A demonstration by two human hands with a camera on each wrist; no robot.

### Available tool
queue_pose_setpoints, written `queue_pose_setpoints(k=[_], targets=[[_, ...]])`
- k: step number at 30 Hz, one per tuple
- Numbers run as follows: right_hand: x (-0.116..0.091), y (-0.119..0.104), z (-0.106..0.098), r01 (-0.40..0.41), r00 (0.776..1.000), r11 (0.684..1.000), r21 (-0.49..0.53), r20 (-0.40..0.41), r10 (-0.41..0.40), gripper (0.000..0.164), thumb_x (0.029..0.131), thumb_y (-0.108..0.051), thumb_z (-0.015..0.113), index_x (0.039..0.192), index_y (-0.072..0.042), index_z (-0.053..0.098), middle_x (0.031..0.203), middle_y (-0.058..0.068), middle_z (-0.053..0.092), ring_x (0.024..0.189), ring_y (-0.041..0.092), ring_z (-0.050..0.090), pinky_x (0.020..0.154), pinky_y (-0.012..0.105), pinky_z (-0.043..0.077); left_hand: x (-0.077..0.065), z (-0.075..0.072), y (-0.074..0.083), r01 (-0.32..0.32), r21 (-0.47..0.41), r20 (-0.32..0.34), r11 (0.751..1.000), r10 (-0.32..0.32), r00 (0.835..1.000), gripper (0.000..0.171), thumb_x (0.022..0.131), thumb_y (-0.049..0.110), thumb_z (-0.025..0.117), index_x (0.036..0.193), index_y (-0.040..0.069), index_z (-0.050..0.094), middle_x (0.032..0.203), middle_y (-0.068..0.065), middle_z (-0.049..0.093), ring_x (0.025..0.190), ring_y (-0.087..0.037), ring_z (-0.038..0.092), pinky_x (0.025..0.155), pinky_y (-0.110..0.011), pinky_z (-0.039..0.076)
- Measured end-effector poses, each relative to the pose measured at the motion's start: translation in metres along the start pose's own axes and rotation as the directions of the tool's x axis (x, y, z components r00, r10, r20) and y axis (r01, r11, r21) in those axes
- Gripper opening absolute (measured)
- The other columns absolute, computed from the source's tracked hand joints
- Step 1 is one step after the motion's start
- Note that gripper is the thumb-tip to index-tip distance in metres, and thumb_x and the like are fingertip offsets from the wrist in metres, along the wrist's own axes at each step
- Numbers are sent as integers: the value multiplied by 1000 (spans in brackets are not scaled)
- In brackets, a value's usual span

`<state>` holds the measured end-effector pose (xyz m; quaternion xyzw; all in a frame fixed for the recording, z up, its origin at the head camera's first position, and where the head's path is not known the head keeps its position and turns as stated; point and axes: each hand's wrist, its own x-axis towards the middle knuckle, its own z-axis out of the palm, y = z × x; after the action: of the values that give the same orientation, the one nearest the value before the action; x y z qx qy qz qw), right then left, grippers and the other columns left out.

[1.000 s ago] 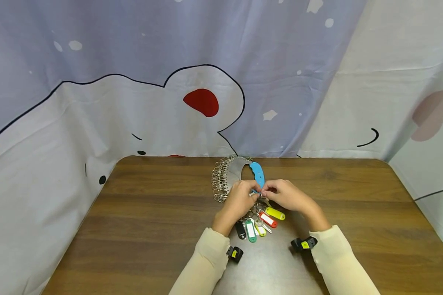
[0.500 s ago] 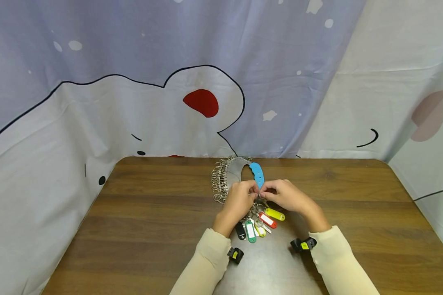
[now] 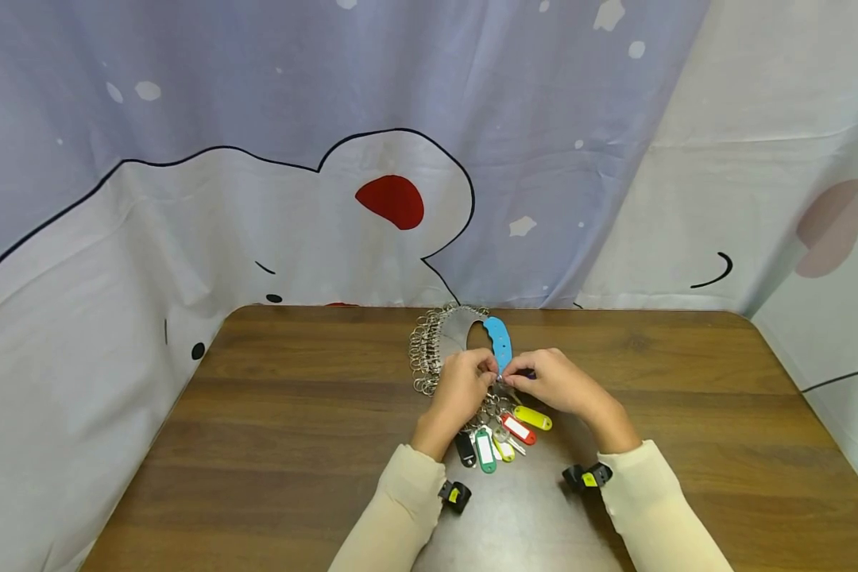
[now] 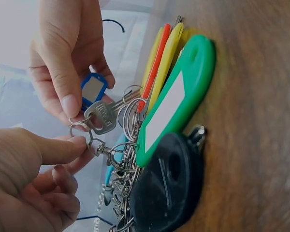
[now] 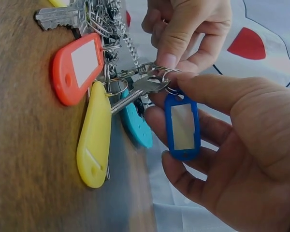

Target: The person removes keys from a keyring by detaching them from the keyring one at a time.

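Note:
My left hand (image 3: 460,391) pinches a metal split ring (image 4: 90,143) on a swivel clip between thumb and finger. Right beside it, my right hand (image 3: 559,383) pinches the key ring (image 5: 170,73) that carries a silver key (image 4: 104,117) and a blue key tag (image 5: 182,123). The two rings overlap at the fingertips. The blue tag hangs in front of the right fingers in the right wrist view. Behind the hands lies a curved grey metal plate (image 3: 457,324) with a blue handle (image 3: 498,338), its edge lined with clips and rings. My left hand hides part of it.
Close below the hands lie a yellow tag (image 3: 532,418), a red tag (image 3: 518,428), a green tag (image 3: 485,450) and a black fob (image 3: 465,449), with keys among them. The wooden table (image 3: 293,445) ends at a patterned curtain (image 3: 257,222).
Both hands stay almost in place, the right fingertips shifting slightly left and down. A dark blue bit now shows under the right fingers in the head view.

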<state>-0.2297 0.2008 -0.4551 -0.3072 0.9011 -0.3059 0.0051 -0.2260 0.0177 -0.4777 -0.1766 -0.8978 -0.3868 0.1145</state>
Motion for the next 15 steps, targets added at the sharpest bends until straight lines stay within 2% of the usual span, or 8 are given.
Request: queue_pose_setpoints(k=[4,6,12,15], targets=[[0,-1,0,15,1000,1000,-20,-26,-16,9,89,-14,69,92,-11,77,89,0,75,80,13,66,73,40,57,0,0,1,53,-5,-34,999,-53,998,13,75,6,79,72,10,67,73,-2,62,68,-14,56,61,-27,49],[0,0,0,21,999,1000,-21,-32,-22,9,89,-14,69,91,-10,76,89,0,75,80,13,66,73,40,57,0,-1,2,85,-25,-23,996,-85,996,12,76,7,79,71,8,68,72,-3,63,66,-14,55,59,-26,48],[1,-1,0,12,1000,1000,-8,-25,-12,9,89,-13,68,93,-11,76,90,0,75,82,14,66,74,42,57,2,-6,2,154,-134,67,979,-146,987,9,79,6,74,70,4,73,68,-5,69,59,-11,53,53,-23,44],[1,-1,1,8,1000,1000,-7,-23,-8,9,89,-14,68,93,-12,76,90,-1,75,82,13,66,74,41,57,2,-6,1,199,-186,113,962,-180,977,9,79,6,72,71,4,75,71,-6,71,61,-12,55,53,-23,45]])
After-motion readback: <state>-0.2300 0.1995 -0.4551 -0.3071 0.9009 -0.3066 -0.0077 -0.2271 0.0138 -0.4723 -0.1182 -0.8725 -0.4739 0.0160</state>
